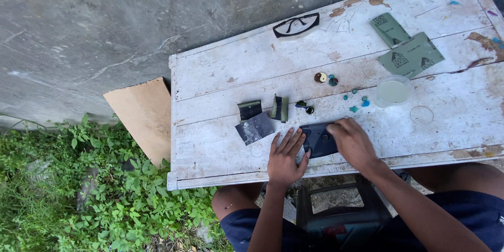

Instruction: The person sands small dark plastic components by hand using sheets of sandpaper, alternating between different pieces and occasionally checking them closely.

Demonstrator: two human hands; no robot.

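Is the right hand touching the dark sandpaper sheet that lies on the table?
Touching. In the head view, the right hand rests on the dark sandpaper sheet, covering its right edge, with no gap between them.

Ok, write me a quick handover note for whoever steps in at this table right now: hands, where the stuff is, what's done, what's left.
Left hand: flat, palm down on the table, at the left edge of the dark sheet.
Right hand: pressed on the dark sheet's right side; whether it holds something beneath cannot be seen.
Nearby: folded dark pieces to the left, small beads and a cup of cloudy liquid beyond, green sheets and safety glasses at the back.
Done: materials laid out.
Left: beads lie loose.
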